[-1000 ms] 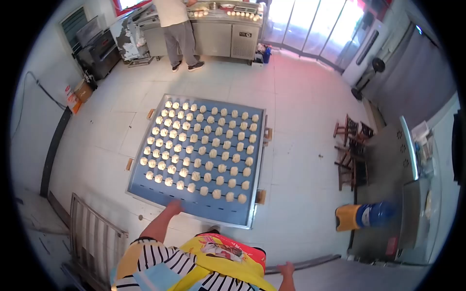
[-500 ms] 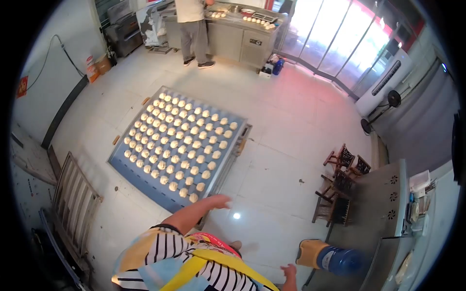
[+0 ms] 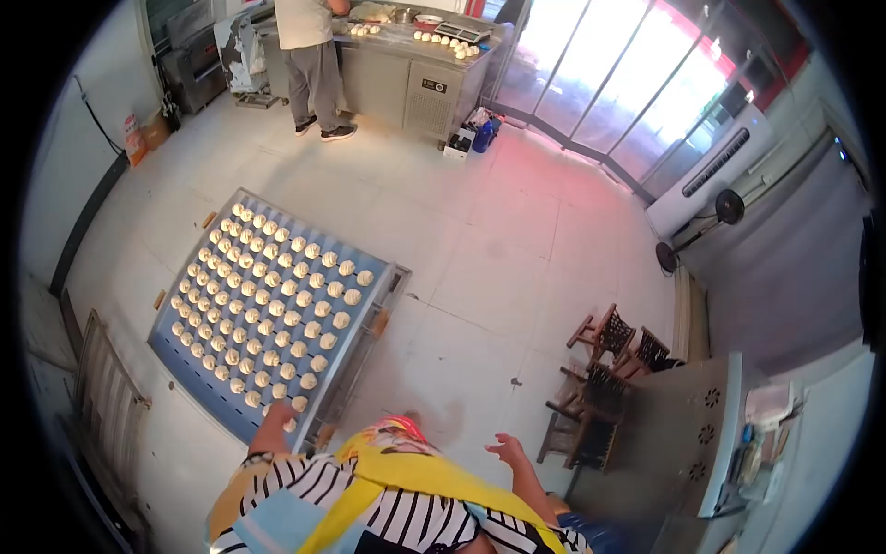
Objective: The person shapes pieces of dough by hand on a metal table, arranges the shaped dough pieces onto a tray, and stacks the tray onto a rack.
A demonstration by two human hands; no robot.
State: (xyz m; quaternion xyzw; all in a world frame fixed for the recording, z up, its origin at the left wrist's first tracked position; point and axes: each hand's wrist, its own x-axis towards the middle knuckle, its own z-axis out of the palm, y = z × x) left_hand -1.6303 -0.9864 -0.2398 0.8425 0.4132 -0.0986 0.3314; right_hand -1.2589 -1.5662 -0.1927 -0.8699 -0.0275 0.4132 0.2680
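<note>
A large blue tray (image 3: 171,349) in a metal frame carries rows of pale, pleated buns (image 3: 261,297). My left hand (image 3: 277,420) is over the tray's near corner, beside the last buns; its fingers are too small and overlapped with the buns to make out whether they hold one. Off to the right, my right hand (image 3: 506,449) hangs above the floor with its fingers apart and nothing in it.
Wooden stools (image 3: 595,397) stand at right beside a steel cabinet (image 3: 660,443). A person (image 3: 309,55) works at a steel counter (image 3: 378,88) bearing more buns. A fan (image 3: 729,207) stands at back right, a metal rack (image 3: 111,397) at left.
The view has turned and shifted, so the tray now lies further left. My left hand has gone from beside the tray's near right edge to over its near corner. My right hand is raised higher.
</note>
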